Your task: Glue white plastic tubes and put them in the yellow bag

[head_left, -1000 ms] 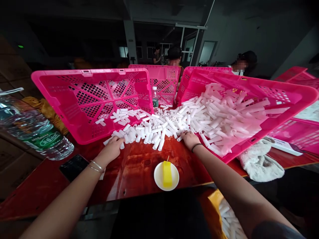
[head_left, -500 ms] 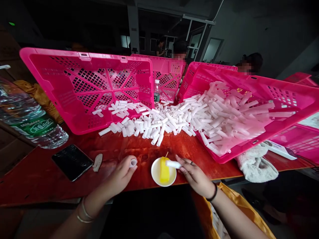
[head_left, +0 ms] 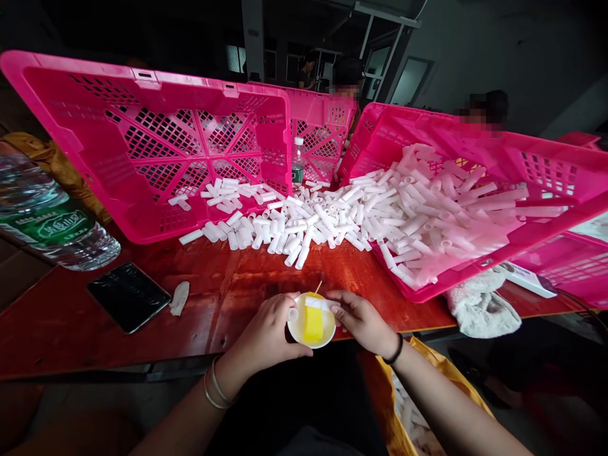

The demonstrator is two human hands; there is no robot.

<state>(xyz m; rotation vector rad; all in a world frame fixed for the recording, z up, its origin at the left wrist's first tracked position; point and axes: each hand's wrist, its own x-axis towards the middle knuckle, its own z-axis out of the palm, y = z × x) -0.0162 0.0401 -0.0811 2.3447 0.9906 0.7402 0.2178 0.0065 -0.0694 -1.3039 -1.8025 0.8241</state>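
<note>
My right hand (head_left: pixel 363 320) pinches a short white plastic tube (head_left: pixel 317 304), which reaches left over the yellow block (head_left: pixel 313 324). That block sits in a small white bowl (head_left: pixel 327 332) at the table's front edge, with a thin stick (head_left: pixel 318 287) beside its top. My left hand (head_left: pixel 273 326) is at the bowl's left side, closed around another white tube (head_left: pixel 293 314) whose round end faces me; its thumb lies along the bowl's front. Beyond both hands spreads a heap of white tubes (head_left: pixel 304 225).
A tipped pink crate (head_left: pixel 475 272) at right spills tubes onto the red table (head_left: pixel 228 316). Another pink crate (head_left: pixel 142 228) stands at left. A phone (head_left: pixel 128 296), large water bottle (head_left: pixel 61 228), small bottle (head_left: pixel 297 161), cloth (head_left: pixel 482 310) and yellow sack (head_left: pixel 387 399) surround the workspace. People sit beyond.
Both hands left the heap, each carrying a white tube toward me. The left hand has since moved right to the bowl, bringing the two tubes close together over it.
</note>
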